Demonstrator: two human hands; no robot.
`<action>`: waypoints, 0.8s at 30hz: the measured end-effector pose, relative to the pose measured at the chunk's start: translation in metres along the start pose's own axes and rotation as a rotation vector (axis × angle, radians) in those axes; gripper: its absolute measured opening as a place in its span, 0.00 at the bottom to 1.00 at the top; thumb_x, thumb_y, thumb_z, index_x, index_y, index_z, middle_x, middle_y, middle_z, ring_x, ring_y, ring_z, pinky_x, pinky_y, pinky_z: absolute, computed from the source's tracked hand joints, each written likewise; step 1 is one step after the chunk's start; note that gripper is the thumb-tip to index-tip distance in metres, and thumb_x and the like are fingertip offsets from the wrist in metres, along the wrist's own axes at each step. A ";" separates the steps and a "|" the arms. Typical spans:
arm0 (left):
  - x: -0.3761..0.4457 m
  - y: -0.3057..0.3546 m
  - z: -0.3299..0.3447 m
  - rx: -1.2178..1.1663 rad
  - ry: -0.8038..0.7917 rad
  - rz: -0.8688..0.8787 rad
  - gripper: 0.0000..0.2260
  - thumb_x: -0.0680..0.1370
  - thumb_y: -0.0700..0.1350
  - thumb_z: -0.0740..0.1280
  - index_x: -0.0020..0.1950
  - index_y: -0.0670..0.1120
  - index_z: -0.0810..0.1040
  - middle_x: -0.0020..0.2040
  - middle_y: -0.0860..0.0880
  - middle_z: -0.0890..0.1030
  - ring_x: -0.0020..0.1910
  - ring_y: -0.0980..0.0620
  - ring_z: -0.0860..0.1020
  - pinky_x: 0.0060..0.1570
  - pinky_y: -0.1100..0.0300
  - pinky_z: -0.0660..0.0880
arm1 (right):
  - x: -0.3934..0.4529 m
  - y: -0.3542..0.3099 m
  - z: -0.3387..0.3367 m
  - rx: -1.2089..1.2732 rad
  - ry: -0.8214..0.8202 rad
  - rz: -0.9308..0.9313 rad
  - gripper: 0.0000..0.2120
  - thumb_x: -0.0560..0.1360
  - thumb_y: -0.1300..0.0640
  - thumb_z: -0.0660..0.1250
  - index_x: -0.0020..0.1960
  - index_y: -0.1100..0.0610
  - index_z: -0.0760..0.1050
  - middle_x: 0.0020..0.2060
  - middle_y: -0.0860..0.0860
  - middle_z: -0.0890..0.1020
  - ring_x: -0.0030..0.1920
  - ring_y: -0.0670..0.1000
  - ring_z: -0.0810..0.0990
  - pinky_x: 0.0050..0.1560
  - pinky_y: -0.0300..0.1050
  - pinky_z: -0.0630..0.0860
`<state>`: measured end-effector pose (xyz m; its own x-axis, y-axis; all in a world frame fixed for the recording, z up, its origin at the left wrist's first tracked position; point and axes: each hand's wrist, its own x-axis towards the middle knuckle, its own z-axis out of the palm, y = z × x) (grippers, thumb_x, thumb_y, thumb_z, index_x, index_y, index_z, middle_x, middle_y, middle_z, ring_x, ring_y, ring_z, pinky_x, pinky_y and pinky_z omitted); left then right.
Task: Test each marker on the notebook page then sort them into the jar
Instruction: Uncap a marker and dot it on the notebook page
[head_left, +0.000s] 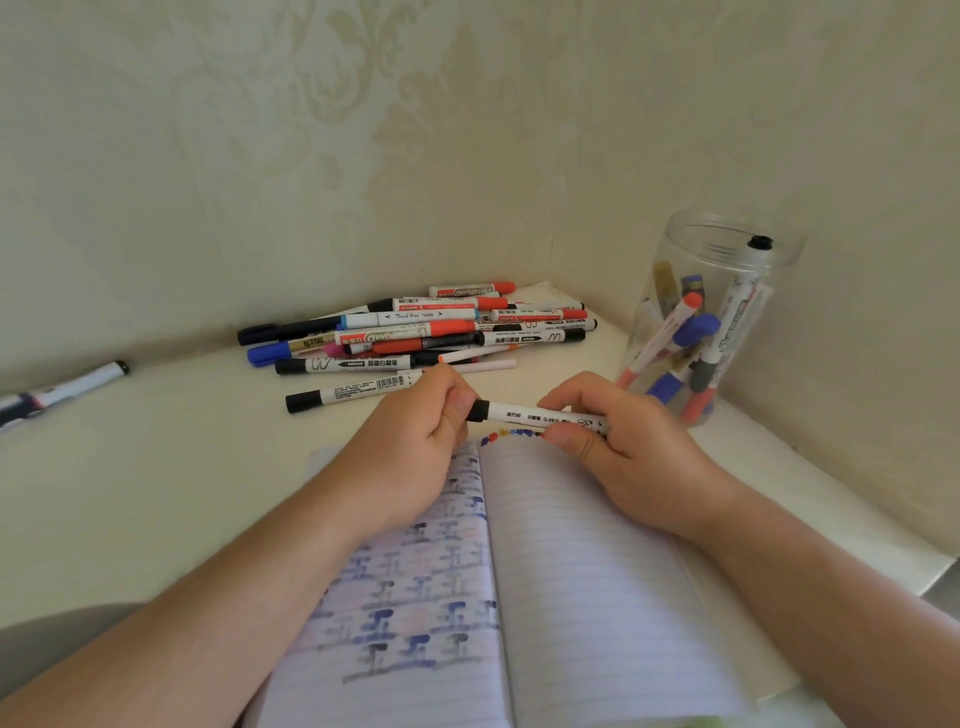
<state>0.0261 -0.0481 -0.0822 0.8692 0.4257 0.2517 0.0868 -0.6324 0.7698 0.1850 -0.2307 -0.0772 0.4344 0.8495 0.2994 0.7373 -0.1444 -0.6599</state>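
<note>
- White marker (535, 415) w/ black cap held level just above top edge of open notebook (571, 571), between both hands.
- Left hand (415, 441): fingers curled, thumb + fingertips pinched on the black cap end.
- Right hand (623, 447): fingers curled round the barrel, thumb pressed under it, index over the top. Barrel print visible betw. the hands.
- Cap looks seated on barrel; can't tell if partly pulled.
- Notebook lies open on white tabletop (156, 467), lined pages. Left page covered w/ blue/black/pinkish ink marks in rows; right page mostly bare, a short row of coloured test dabs (506, 435) (blue, red, orange, yellow) along its top edge, just under the held marker.
- Pile of markers (415, 332) behind the hands, against the wall: white barrels, caps black, red, blue; lying crosswise on each other.
- One black-capped marker (348, 392) lies apart at front of the pile, near left hand.
- Clear plastic jar (701, 322), no lid, upright in corner to the right, near right hand. Holds several markers leaning: red, blue, black, grey ends.
- Lone marker (62, 389) far left on table, well apart from the rest.
- Patterned cream wallpaper behind.
</note>
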 end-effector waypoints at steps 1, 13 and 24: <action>0.000 0.001 0.000 -0.021 0.010 -0.005 0.12 0.87 0.52 0.53 0.47 0.53 0.71 0.32 0.58 0.74 0.30 0.59 0.68 0.35 0.59 0.68 | 0.002 -0.001 0.000 0.032 0.008 0.011 0.04 0.80 0.45 0.68 0.55 0.38 0.76 0.40 0.50 0.82 0.40 0.53 0.77 0.44 0.56 0.77; 0.001 0.010 0.005 0.276 -0.144 -0.054 0.33 0.67 0.68 0.76 0.58 0.59 0.59 0.47 0.56 0.74 0.42 0.58 0.75 0.40 0.59 0.71 | -0.002 -0.066 -0.102 0.227 0.694 -0.087 0.08 0.78 0.52 0.70 0.49 0.38 0.76 0.39 0.48 0.81 0.35 0.50 0.77 0.36 0.46 0.75; -0.004 0.020 0.002 0.310 -0.159 -0.045 0.31 0.69 0.70 0.74 0.60 0.57 0.63 0.47 0.55 0.75 0.44 0.57 0.75 0.43 0.57 0.75 | 0.045 -0.047 -0.158 -0.471 0.334 0.279 0.15 0.82 0.44 0.63 0.51 0.52 0.82 0.44 0.50 0.85 0.46 0.54 0.82 0.46 0.48 0.77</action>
<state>0.0250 -0.0633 -0.0689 0.9239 0.3671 0.1078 0.2496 -0.7918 0.5574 0.2516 -0.2662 0.0760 0.7244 0.5547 0.4094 0.6887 -0.6093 -0.3930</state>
